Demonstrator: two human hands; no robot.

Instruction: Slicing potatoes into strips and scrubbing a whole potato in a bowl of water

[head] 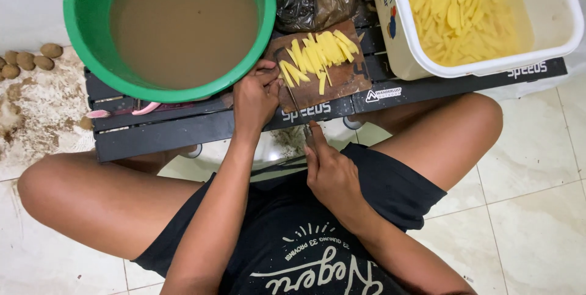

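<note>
At frame centre, left hand (255, 96) fingers curl down on potato strips (317, 57) atop cutting board (320, 69), steadying them; right hand (329, 173) w/ fingers closed round knife (299, 115), blade angled toward strips.

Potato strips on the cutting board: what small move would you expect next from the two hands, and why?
Probably another knife stroke through the piece under the left hand. That hand pins a potato piece at the left end of the wooden cutting board, the right hand holds the knife with its blade beside those fingers, and cut potato strips already lie fanned out to the right.
</note>
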